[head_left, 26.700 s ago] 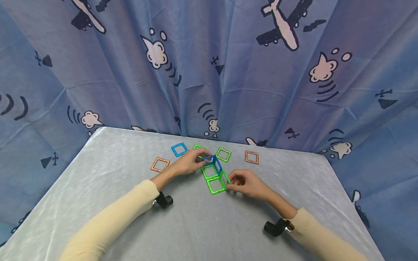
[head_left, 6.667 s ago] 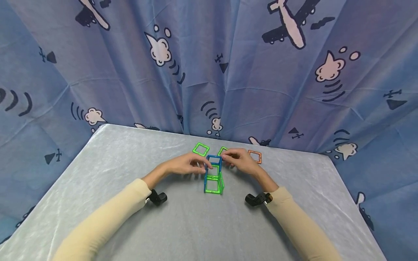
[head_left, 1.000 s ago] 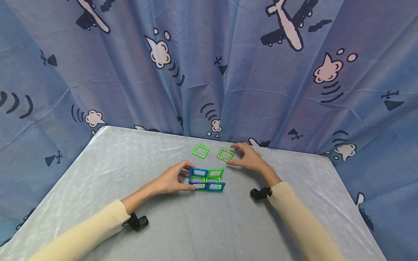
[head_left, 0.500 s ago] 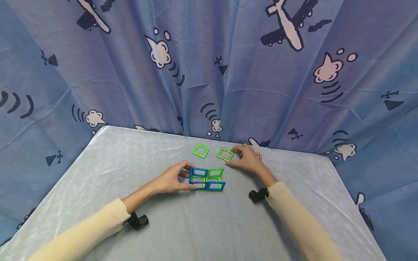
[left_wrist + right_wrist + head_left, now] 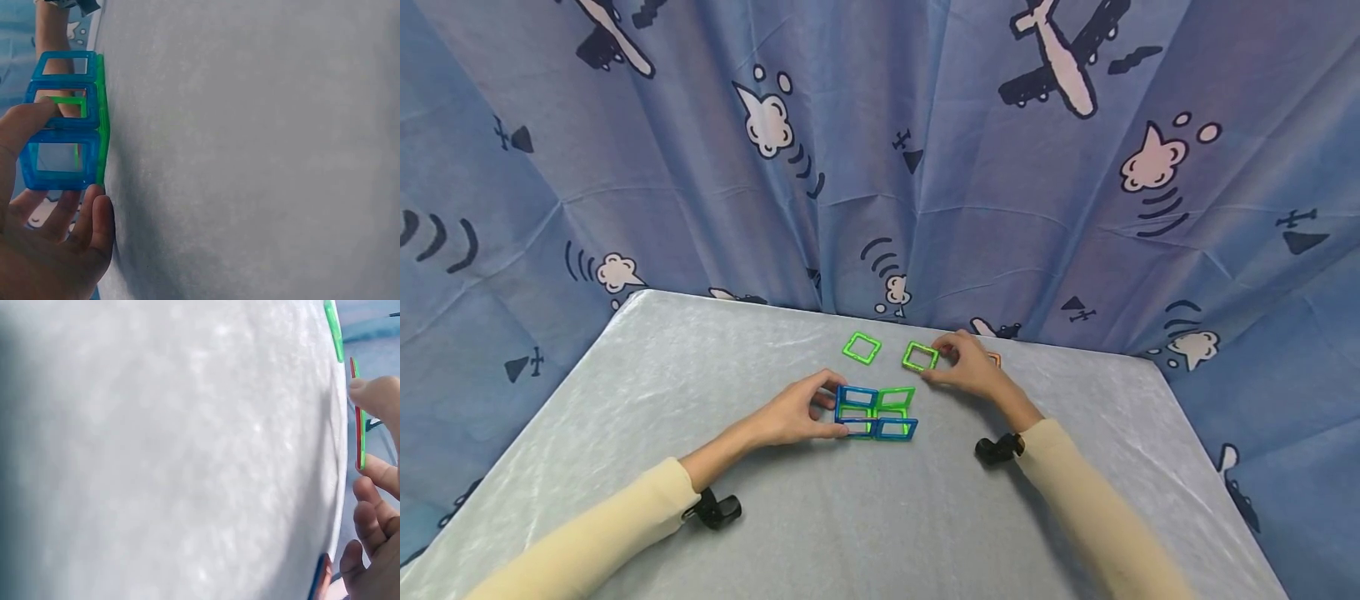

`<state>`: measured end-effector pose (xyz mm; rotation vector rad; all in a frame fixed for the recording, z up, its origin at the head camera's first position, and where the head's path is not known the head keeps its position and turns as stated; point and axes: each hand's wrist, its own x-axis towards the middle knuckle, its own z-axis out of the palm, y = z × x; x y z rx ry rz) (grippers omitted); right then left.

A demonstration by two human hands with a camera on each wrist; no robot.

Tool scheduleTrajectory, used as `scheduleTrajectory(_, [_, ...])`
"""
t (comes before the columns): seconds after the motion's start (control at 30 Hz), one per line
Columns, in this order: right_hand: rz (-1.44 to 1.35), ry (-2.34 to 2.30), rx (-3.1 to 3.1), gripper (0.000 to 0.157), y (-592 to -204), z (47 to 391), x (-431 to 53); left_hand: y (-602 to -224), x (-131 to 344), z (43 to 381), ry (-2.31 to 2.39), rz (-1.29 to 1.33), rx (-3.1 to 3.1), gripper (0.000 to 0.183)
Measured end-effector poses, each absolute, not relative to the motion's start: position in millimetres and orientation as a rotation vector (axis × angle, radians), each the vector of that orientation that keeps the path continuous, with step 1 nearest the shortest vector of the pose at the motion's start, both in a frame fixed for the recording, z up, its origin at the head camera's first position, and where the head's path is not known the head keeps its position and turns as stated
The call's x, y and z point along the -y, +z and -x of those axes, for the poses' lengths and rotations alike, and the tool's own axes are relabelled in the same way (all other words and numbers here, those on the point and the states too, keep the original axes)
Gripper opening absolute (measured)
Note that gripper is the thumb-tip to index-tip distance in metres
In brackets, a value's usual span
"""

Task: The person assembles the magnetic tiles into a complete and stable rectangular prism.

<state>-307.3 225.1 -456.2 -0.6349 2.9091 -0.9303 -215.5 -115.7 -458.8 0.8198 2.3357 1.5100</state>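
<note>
My left hand (image 5: 793,414) grips the left end of a low box of blue and green magnetic tiles (image 5: 897,421), thumb on the near wall and fingers behind. In the left wrist view, several blue square tiles (image 5: 62,181) stand up along the green base tiles (image 5: 104,119). Farther back, my right hand (image 5: 970,367) pinches a green square tile (image 5: 907,352) between thumb and index finger. The right wrist view shows this green tile (image 5: 362,434) edge-on, with a reddish face.
A loose green square tile (image 5: 849,342) lies at the back of the table. An orange tile (image 5: 995,358) is mostly hidden behind my right hand. The grey cloth-covered table (image 5: 850,517) ends at a blue patterned curtain (image 5: 850,167).
Over the last second the right hand's green tile shifts slightly; the left hand stays put. Since earlier, the tile box has been turned and moved, and the blue and orange tiles at left are gone.
</note>
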Motion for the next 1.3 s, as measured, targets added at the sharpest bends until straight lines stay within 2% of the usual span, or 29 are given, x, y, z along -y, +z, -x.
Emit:
scheduleTrajectory(0.67, [0.773, -1.102, -2.669, 0.049, -432, 281, -241, -459, 117, 217, 1.475, -0.832, -2.363, 0.057])
scheduleTrajectory(1.3, [0.811, -1.444, -2.407, 0.053, -436, 259, -257, -458, 117, 218, 1.461, -0.815, -2.352, 0.057])
